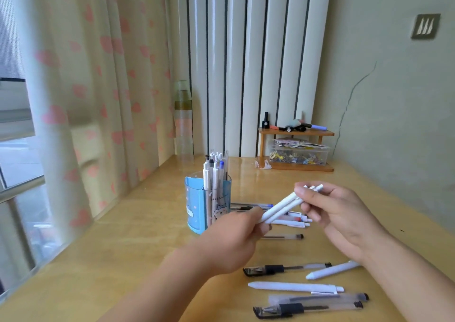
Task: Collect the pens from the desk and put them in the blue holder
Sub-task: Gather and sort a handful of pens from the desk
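Together, both hands held a small bundle of white pens (285, 204) above the counter (138, 223): the right hand (339, 213) pinched the clicker ends between thumb and fingers, while the left hand (234, 243) was curled round the tip ends, so the bundle slanted up from left to right. How many pens made up the bundle could not be told for certain; two or three seemed likely. Just to the left of the hands stood the blue holder (197, 206), already crowded with upright pens. This looked like the gathering step, with the bundle being squared up before going in. The next move seemed to call for tilting the bundle upright, carrying it over the holder's rim and finding a gap among the pens already there. Much was left: a cluster of pens (293, 219) lay behind the hands beside the holder, a clear gel pen (285, 236) lay just below them, and nearer the person lay two more white pens (295, 286) and several clear black-grip gel pens (285, 268).
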